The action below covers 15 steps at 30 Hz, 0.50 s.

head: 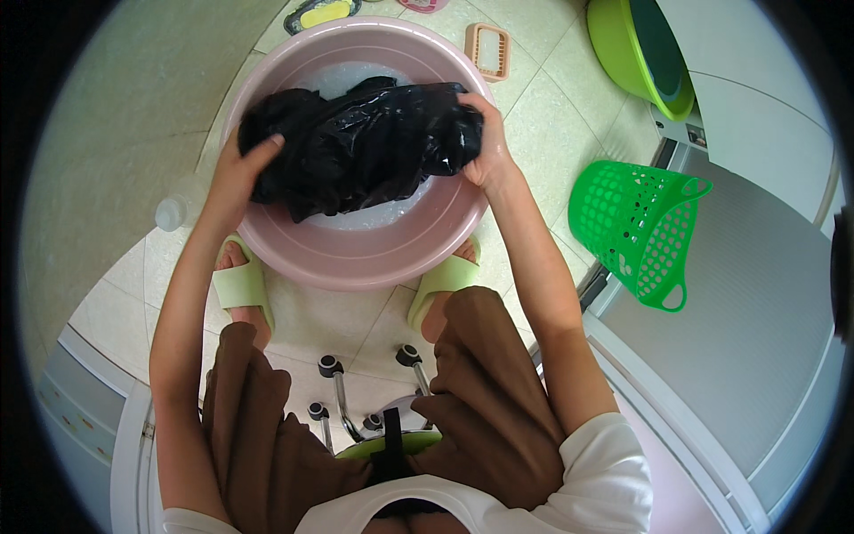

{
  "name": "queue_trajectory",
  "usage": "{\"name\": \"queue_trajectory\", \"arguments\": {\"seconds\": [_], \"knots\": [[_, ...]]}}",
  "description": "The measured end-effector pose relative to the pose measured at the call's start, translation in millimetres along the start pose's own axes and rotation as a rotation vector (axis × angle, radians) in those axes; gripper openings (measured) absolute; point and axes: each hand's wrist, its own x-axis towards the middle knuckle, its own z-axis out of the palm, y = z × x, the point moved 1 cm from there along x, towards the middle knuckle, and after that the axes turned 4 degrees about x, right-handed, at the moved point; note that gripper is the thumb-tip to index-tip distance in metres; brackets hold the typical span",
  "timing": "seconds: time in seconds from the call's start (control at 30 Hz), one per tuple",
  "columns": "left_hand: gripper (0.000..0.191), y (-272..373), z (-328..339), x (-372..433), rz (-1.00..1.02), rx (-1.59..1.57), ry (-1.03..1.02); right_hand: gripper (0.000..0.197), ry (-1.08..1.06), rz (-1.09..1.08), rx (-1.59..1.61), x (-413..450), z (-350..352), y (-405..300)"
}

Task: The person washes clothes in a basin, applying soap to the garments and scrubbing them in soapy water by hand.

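A wet, shiny black garment or cloth (360,147) is bunched lengthwise over a pink plastic basin (360,267) on the floor. Whitish, sudsy water (373,219) shows around and below it. My left hand (243,170) grips the left end of the cloth, its thumb on top. The right end is held by my right hand (490,143), thumb on top and fingers at its far side. Whether the underside of the cloth touches the water is hidden.
Right of the basin stand a soap dish (488,52) and a green perforated laundry basket (617,223), tipped over. A lime-green tub (617,53) leans at the upper right. A white-capped bottle (171,213) is at the left, a black-and-yellow brush or dish (323,13) beyond the basin.
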Motion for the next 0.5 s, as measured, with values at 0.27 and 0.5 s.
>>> {"name": "queue_trajectory", "arguments": {"seconds": [0.27, 0.5], "knots": [[0.101, 7, 47, -36, 0.434, 1.311, 0.014, 0.093, 0.296, -0.952, -1.630, -45, 26, 62], [0.121, -41, 71, -5, 0.341, 1.587, -0.160, 0.091, 0.102, -0.658, -2.075, -1, 18, 91]]}}
